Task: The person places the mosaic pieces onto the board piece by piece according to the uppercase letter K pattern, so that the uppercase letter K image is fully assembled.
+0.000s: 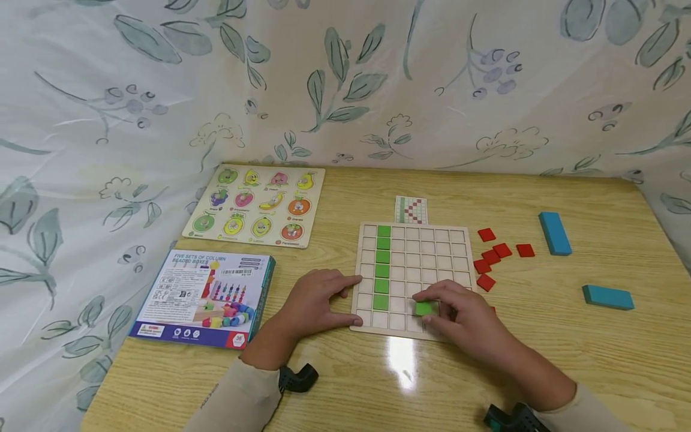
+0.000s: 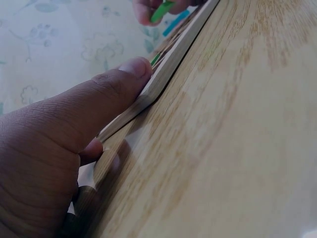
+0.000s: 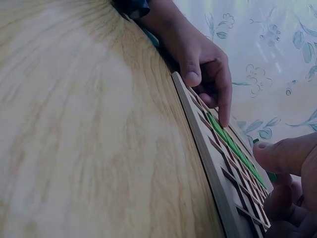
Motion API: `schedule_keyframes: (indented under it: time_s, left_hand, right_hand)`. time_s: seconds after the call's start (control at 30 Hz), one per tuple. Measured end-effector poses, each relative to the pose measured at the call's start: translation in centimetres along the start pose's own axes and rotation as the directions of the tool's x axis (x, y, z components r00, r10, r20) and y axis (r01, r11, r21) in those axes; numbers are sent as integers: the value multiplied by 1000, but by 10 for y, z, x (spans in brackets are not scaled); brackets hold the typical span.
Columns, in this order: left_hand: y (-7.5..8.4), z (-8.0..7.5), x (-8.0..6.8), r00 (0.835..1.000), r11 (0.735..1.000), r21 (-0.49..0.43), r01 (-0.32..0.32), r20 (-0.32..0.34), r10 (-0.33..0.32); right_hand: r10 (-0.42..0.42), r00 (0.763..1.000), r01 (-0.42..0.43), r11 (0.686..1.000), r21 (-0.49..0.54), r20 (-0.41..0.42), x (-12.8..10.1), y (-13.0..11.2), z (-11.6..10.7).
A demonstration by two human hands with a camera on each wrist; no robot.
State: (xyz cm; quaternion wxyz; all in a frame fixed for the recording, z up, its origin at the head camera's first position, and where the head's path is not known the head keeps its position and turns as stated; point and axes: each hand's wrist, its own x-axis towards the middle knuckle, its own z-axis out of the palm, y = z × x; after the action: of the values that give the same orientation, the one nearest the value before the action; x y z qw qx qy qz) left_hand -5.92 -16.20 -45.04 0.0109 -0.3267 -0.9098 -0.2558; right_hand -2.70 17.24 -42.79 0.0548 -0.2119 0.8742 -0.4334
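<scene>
A wooden grid board (image 1: 411, 264) lies on the table, with a column of green square tiles (image 1: 382, 271) set in its second column from the left. My left hand (image 1: 315, 303) rests at the board's left edge, its index fingertip on the side and its thumb (image 2: 133, 68) at the near corner. Between thumb and fingers, my right hand (image 1: 464, 315) pinches a loose green tile (image 1: 423, 308) over the lower right part of the grid. That tile shows partly behind the thumb in the right wrist view.
Several red tiles (image 1: 502, 249) lie scattered right of the board. Two blue blocks (image 1: 555, 233) (image 1: 608, 297) sit farther right. A small pattern card (image 1: 411, 209) lies behind the board. To the left are a fruit puzzle board (image 1: 254, 205) and a beaded-toy box (image 1: 202, 298).
</scene>
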Motion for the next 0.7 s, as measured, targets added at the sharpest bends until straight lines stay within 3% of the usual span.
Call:
schedule_keyframes:
  time_s: [0.43,0.7]
  left_hand:
    - [0,0,1,1000,1000,-2,23,20,-23]
    - [-1,1,0,1000,1000,-2,15,16,-15]
  right_hand:
    - [5,1000,-6,1000,30,28,6,-6,11]
    - [-34,999,32,998,61,20,10,-12,21]
